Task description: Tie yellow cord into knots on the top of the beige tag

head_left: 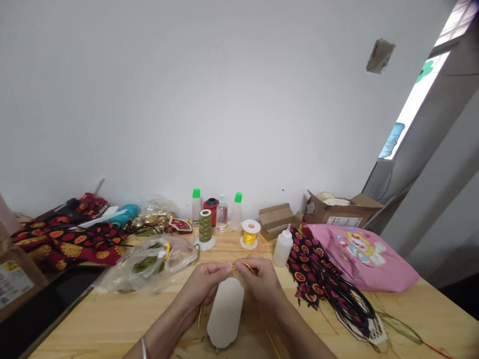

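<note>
While the pale board [225,314] is sitting approx. upright over the worktop [112,319], L hand [207,281] is pinching yellow cord [234,271] at the board's top, grip together, thumb & finger; R hand [264,281] is clamping its grip on the same cord, just right of board's top. Prob. partway: board's top is already carrying cord, but loose ends are trailing either side of board, w/ no finished knot showing. Bottom eyelet [217,350] is carrying no cord, AFAICT. Yellow spool [250,239] is standing beyond board.
</note>
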`<state>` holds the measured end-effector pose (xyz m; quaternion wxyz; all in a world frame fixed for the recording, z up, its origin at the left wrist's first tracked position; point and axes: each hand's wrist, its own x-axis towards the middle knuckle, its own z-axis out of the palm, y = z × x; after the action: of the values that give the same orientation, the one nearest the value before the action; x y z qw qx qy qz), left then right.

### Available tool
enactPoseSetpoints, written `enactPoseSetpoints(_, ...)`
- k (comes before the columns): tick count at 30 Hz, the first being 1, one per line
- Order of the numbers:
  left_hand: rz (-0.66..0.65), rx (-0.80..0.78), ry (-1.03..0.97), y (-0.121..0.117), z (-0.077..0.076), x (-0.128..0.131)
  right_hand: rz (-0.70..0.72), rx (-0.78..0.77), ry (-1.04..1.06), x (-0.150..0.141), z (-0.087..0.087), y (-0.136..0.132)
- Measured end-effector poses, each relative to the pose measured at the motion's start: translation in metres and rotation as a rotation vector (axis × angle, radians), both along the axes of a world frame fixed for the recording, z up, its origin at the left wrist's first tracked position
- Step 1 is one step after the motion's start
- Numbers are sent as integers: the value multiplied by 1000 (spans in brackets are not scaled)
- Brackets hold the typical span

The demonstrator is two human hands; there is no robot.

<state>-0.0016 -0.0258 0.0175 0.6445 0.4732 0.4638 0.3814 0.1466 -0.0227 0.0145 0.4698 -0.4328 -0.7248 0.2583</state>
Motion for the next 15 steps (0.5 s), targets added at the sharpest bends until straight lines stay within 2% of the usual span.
enactPoseSetpoints(3,-27,8,-39,0,-1,0,-42,-58,60,-3,-3,2)
enactPoseSetpoints(7,-5,1,-97,2,-3,-1,-30,-103,104,-5,-2,1)
enactPoseSetpoints(15,21,2,-18,3,-5,-1,-70,-6,64,-5,2,-3)
